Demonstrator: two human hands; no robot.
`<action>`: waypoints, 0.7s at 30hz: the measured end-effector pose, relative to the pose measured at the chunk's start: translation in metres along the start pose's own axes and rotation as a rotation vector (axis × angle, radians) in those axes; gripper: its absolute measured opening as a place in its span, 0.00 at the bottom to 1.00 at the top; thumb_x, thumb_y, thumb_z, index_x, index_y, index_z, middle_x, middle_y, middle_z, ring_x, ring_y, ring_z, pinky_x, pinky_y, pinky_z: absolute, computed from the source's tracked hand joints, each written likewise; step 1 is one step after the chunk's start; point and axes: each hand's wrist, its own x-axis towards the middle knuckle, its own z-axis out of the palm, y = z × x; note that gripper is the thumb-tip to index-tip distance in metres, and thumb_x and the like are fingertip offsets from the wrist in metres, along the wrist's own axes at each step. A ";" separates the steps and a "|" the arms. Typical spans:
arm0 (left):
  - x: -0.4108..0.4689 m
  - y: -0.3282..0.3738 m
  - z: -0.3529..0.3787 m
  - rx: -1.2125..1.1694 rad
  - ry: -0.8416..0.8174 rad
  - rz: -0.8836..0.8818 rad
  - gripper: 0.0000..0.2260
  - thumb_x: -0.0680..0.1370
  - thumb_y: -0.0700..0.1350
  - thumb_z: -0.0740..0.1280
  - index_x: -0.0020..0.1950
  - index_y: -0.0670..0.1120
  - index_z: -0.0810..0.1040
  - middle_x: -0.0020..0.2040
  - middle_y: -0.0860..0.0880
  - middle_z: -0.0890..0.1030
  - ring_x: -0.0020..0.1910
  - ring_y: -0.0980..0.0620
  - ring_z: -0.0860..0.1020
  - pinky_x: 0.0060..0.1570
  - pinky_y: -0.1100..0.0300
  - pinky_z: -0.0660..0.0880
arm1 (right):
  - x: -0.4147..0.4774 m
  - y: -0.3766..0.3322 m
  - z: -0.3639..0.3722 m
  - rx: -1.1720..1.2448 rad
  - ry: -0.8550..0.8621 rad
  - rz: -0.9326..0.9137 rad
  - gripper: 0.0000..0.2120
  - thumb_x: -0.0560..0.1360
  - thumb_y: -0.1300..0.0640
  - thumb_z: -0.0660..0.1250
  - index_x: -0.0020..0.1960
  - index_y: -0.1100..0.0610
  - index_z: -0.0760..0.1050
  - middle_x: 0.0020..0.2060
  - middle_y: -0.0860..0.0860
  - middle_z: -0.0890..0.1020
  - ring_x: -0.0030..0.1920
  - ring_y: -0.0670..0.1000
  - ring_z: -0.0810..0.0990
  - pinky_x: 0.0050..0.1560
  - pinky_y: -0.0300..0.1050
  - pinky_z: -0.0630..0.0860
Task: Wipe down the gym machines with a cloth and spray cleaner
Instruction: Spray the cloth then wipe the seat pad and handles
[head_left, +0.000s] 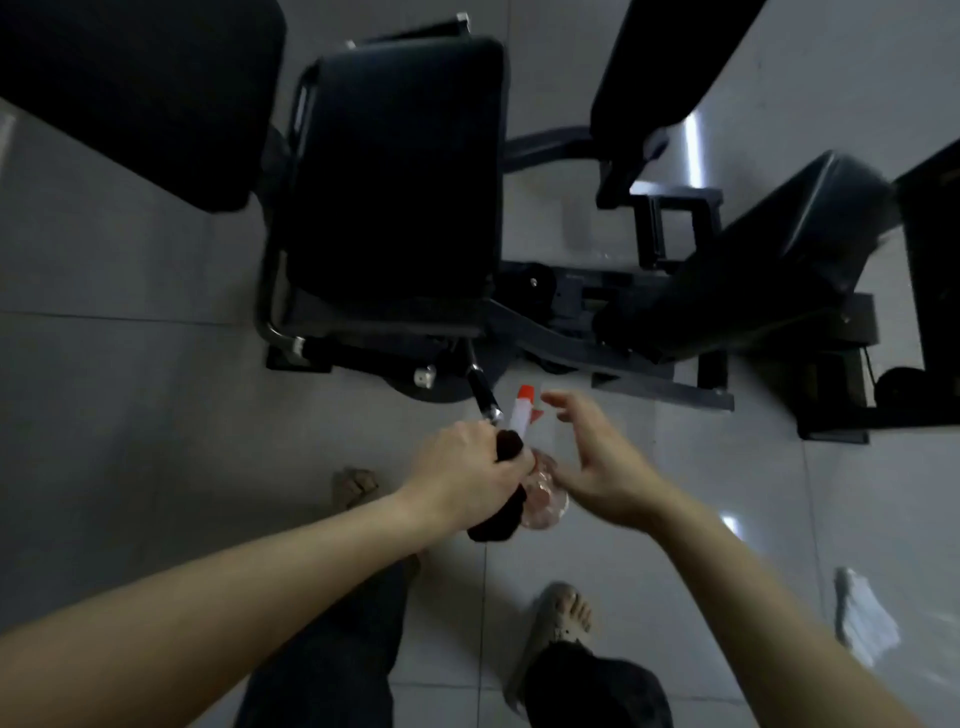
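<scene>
My left hand (467, 473) grips a dark cloth (496, 514) together with a clear spray bottle (545, 493), whose white and red spray head (522, 410) points away from me. Just to the right of the bottle is my right hand (597, 462), its fingers spread and relaxed, holding nothing. Ahead of both hands stands a black gym machine with a large padded seat (395, 176). A chrome-tipped black handle (483, 397) of the machine sticks out just beyond my left knuckles.
Another angled black pad (769, 254) and the machine's frame (665, 384) lie to the right on the grey tiled floor. More dark pads sit at the top left (130, 93) and top right (670, 57). A white rag (865, 618) lies on the floor at lower right. My sandalled feet (563, 618) are below.
</scene>
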 end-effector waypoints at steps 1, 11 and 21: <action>-0.006 0.007 -0.014 -0.060 -0.008 -0.024 0.20 0.79 0.56 0.66 0.32 0.46 0.76 0.28 0.50 0.76 0.29 0.50 0.76 0.31 0.56 0.66 | -0.006 -0.013 0.002 -0.024 -0.025 -0.043 0.34 0.75 0.53 0.71 0.77 0.48 0.59 0.72 0.45 0.65 0.70 0.45 0.67 0.69 0.42 0.66; -0.027 -0.023 -0.147 -0.493 -0.131 -0.054 0.14 0.79 0.50 0.70 0.39 0.42 0.81 0.33 0.42 0.80 0.33 0.46 0.81 0.38 0.50 0.76 | 0.044 -0.133 0.066 -0.100 0.286 -0.141 0.31 0.72 0.57 0.75 0.71 0.51 0.65 0.63 0.43 0.70 0.48 0.47 0.78 0.40 0.43 0.78; 0.040 -0.175 -0.241 -0.529 0.196 -0.517 0.05 0.75 0.47 0.74 0.41 0.48 0.83 0.41 0.45 0.85 0.42 0.46 0.84 0.43 0.50 0.82 | 0.152 -0.216 0.108 -0.021 0.217 0.025 0.08 0.72 0.53 0.68 0.48 0.49 0.70 0.38 0.46 0.75 0.36 0.48 0.75 0.34 0.42 0.71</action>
